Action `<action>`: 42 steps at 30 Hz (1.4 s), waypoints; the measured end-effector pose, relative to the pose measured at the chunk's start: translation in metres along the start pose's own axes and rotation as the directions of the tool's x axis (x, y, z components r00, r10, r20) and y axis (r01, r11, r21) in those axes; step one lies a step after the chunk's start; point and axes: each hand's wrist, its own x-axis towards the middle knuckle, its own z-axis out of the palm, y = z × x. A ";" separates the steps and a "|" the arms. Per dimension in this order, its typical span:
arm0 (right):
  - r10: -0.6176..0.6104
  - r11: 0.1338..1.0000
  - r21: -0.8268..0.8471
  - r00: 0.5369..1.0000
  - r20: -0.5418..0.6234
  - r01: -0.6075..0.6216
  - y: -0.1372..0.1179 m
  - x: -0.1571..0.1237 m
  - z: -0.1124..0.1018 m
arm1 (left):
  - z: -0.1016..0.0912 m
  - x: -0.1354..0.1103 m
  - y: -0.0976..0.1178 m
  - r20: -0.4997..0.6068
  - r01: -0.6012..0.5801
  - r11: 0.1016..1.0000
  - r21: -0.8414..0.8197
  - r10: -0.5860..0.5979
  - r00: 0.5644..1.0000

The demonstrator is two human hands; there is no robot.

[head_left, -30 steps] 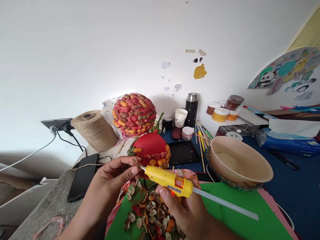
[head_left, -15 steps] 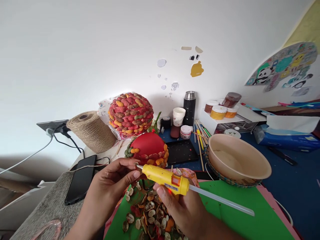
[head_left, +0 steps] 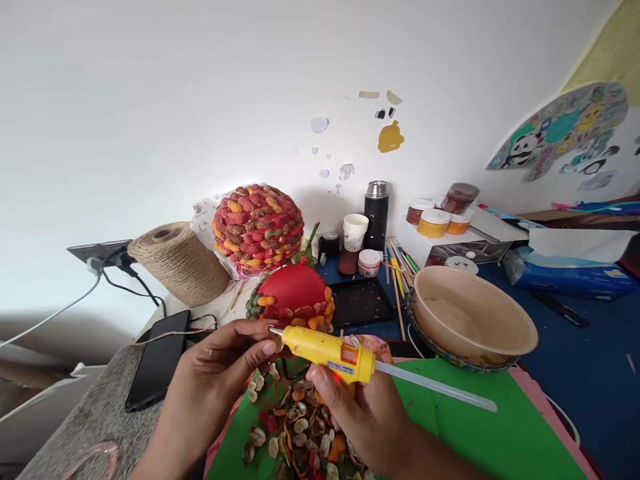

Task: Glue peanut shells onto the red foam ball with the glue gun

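- Left hand (head_left: 220, 367) is pinching a peanut shell (head_left: 278, 343) between nearly meeting fingertips, apparently steadying it at the nozzle (head_left: 277, 331).
- Right hand (head_left: 363, 413) is curling around a hot-glue gun (head_left: 317, 348), apparently aiming it.
- Beyond left fingertips, a shell-studded red ball (head_left: 297, 287) is resting.

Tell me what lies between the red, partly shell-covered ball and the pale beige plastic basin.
In the head view, a flat black rectangular tray comes first from the ball; then thin, straight sticks, mostly wood-coloured, before the basin.
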 end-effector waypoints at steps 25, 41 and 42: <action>-0.262 0.946 -0.219 0.962 -0.077 0.240 -0.003 0.002 -0.003 | 0.015 0.000 0.009 -0.071 -0.131 0.989 0.063 0.135 0.988; -0.266 0.947 -0.195 0.963 -0.033 0.255 -0.001 0.001 -0.003 | 0.014 -0.001 0.011 -0.085 -0.099 0.986 0.133 0.111 0.990; -0.269 0.946 -0.196 0.963 -0.031 0.258 -0.002 0.001 -0.003 | 0.014 -0.001 0.011 -0.084 -0.097 0.985 0.141 0.109 0.990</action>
